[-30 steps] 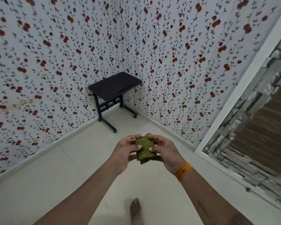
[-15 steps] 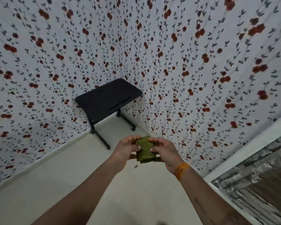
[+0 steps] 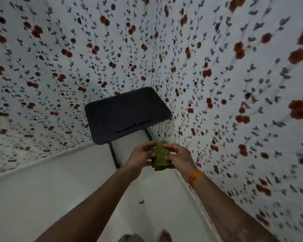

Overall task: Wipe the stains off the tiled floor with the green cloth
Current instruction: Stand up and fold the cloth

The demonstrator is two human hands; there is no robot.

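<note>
The green cloth (image 3: 160,158), folded, is pinched between the left hand (image 3: 141,157) and the right hand (image 3: 179,157) as before, both hands now nearer the black desk (image 3: 126,114) just beyond them, above the pale floor (image 3: 59,189).

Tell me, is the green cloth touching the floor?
Apart. The head view shows the green cloth held up between both hands, well above the tiled floor.
</note>
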